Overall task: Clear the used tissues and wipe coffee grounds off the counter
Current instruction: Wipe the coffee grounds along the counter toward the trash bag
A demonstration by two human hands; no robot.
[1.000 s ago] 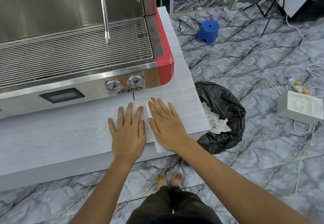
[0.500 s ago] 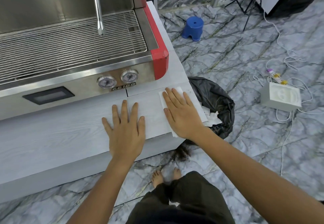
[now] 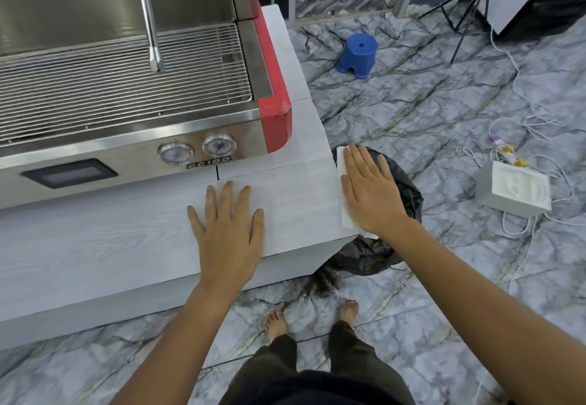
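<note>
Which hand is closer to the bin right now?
Right. The right hand presses a tissue at the counter's end, over the black-bagged bin. The left hand rests flat further along the counter.

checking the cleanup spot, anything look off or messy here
Mostly tidy. The tissue under the right hand overhangs the counter corner above the bin bag, and loose cables sprawl across the floor.

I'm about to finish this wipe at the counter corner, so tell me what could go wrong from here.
1. The tissue under your flat right hand already overhangs the counter edge; it, or anything swept with it, could miss the black bin bag and land on the floor.
2. Pushing further, your right hand may slip off the corner; the left hand alone braces you.
</note>
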